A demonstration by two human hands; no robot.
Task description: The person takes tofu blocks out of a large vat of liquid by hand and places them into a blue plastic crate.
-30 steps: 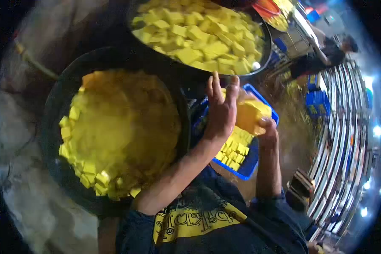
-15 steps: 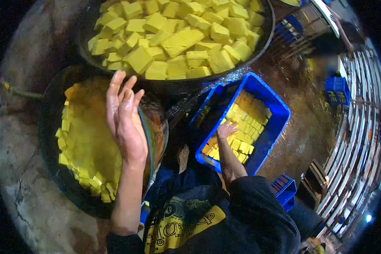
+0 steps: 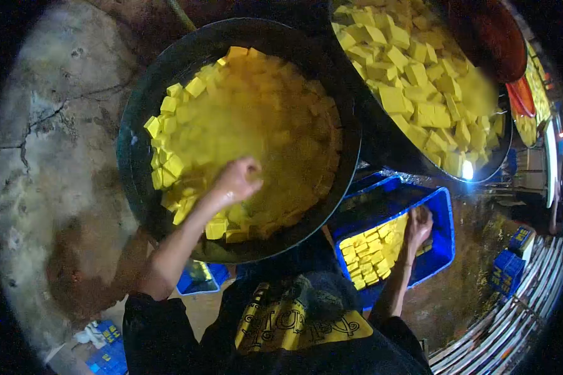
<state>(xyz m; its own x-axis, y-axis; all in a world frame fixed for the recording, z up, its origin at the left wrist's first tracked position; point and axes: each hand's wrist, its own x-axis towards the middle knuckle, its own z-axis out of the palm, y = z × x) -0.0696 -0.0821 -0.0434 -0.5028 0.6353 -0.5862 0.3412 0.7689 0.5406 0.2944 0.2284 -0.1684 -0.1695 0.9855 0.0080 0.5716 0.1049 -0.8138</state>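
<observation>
Concrete surface (image 3: 62, 156) lies left of the round pan (image 3: 136, 153). The second pan (image 3: 491, 164), loaded with pale yellow blocks (image 3: 419, 94), stands at upper right, near the round pan and the large blue crate (image 3: 443, 215). Small blue crates (image 3: 510, 272) and a slatted rack (image 3: 513, 331) stand farther right. The left forearm crosses the near rim of the round pan; the right forearm crosses the near wall of the large blue crate.

Left hand (image 3: 239, 178): positioned over the round pan, fingers curled inward; whether anything is clamped cannot be determined. Pan blocks (image 3: 169, 165) line the left and near sides, to the left of and below this hand in view; haze obscures the middle.

Right hand (image 3: 419, 226): positioned inside the large blue crate, fingers bent; its grip cannot be determined. Crate blocks (image 3: 366, 255) lie immediately left of it.

The crate's long axis runs from lower left to upper right. Crate blocks sit in close rows; pan blocks point in mixed directions.
</observation>
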